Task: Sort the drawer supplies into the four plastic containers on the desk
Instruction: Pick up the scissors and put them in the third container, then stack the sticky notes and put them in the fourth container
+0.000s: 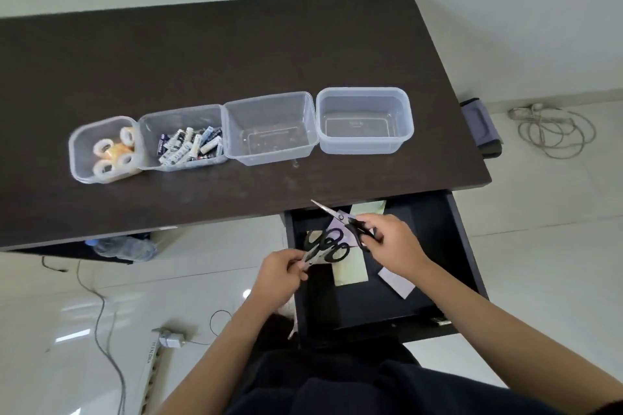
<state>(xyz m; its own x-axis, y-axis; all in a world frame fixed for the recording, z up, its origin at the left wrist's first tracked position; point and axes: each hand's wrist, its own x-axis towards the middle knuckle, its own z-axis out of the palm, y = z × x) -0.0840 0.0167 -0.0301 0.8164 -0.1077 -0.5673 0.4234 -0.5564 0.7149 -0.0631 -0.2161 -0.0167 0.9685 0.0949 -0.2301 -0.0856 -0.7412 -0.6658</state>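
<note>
Four clear plastic containers stand in a row on the dark desk (236, 50). The leftmost container (76, 158) holds tape rolls (113, 153). The second container (148, 126) holds several batteries (190, 145). The third container (271, 130) and the fourth container (365, 120) hold nothing. Over the open drawer (448, 239), my right hand (391, 246) grips one pair of black-handled scissors (344, 219) by the handles, blades pointing up-left. My left hand (281, 274) holds a bunch of black-handled scissors (328, 246) by their blades.
Paper slips lie in the drawer: a yellow-green slip (350, 273) and a white slip (396, 281). A plastic bottle (124, 248) sits under the desk. Cables and a power strip (151, 360) lie on the floor at left, a coiled cord (553, 131) at right.
</note>
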